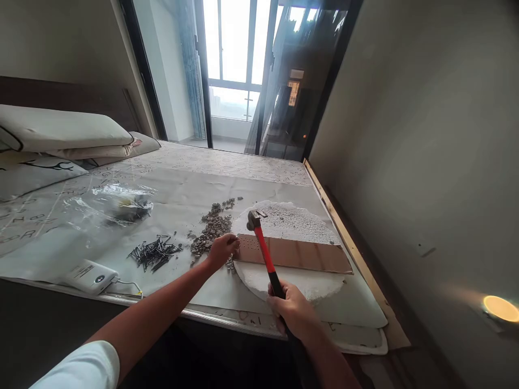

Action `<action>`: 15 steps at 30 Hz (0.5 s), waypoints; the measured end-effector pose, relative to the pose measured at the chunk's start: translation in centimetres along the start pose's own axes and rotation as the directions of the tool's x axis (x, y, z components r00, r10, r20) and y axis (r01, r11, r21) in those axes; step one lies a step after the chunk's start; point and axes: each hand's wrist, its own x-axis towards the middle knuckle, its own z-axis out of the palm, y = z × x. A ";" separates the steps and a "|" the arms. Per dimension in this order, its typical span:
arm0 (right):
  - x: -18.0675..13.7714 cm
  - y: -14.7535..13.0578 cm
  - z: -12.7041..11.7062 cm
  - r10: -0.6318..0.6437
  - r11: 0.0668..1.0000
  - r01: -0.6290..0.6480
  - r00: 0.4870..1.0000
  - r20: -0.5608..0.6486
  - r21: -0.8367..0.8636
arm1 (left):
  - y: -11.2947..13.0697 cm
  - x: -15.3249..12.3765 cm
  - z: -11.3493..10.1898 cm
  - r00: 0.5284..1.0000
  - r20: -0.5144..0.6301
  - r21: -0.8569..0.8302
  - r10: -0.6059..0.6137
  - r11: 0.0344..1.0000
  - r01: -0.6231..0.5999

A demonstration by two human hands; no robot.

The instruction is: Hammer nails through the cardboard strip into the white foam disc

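Your right hand (295, 310) is wrapped tight around the handle of the hammer (265, 254), and the hammer's head hangs just above the left end of the brown board (300, 254). The board lies across a white foam disc (292, 221) on the bed (170, 183). Your left hand (222, 249) rests at that same end with its fingers drawn together (maybe around a nail, it is too small to tell). I judge this to be the setting-up of a blow, which calls for a short, straight swing and fingertips kept clear. To the left lie loose nails (154, 253).

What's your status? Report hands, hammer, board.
Right hand grips hammer, head above board. Left hand at board's left end. Board flat on foam disc. Nails, rubble piled left.
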 end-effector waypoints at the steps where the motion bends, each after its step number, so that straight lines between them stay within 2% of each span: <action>1: 0.0 0.0 0.0 0.000 1.000 0.000 1.000 0.000 -0.002 | 0.1 0.0 0.0 1.000 -0.004 0.010 0.002 1.000 -0.002; 5: 0.1 0.1 0.0 0.000 1.000 0.000 1.000 -0.007 -0.007 | 0.3 -0.1 0.0 0.999 0.003 0.084 0.041 0.996 -0.041; 10: 0.3 0.5 0.1 0.000 1.000 0.000 1.000 0.000 -0.007 | 0.5 0.1 -0.1 0.985 0.047 0.242 0.169 0.954 -0.175; 15: 0.5 0.8 0.3 0.019 1.000 -0.019 0.999 0.042 0.002 | -0.1 0.3 0.0 0.972 0.062 0.278 0.226 0.932 -0.234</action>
